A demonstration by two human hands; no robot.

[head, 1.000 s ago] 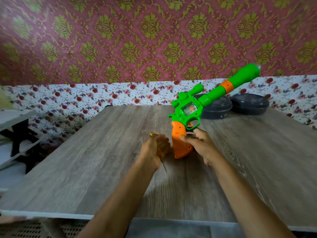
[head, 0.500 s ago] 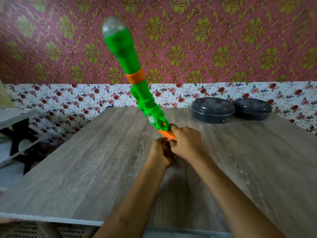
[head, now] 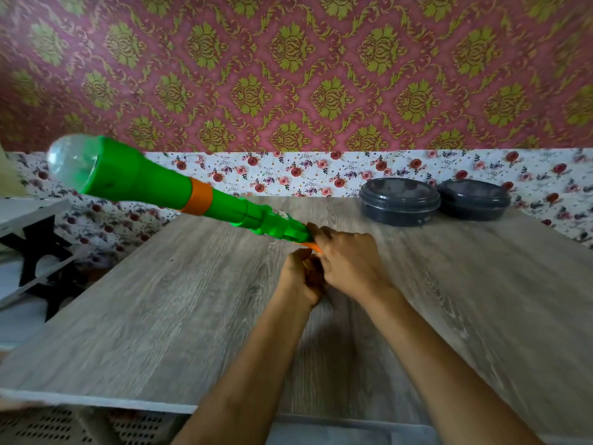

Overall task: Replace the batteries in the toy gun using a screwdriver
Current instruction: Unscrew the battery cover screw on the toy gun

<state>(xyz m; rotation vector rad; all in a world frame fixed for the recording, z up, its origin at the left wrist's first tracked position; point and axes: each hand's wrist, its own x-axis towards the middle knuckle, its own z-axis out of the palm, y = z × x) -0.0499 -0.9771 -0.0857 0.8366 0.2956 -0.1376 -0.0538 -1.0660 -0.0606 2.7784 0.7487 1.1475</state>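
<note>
**Green toy gun tipped sideways, tool not yet on the screw**

Green barrel slants up and to the left above the wooden table, while the right hand wraps the orange grip end. The left hand, pressed close against it, is curled round a screwdriver, whose thin shaft pokes out below the fist, towards the person. The battery cover is hidden behind the fingers. As I see it, the risk is leverage: the long barrel hangs far from the one holding hand, so it may twist once the tool pushes. The tip could then slip off the screw and jab the palm, and a freed screw might roll off the table. Two dark lidded tubs sit well apart at the back
</note>
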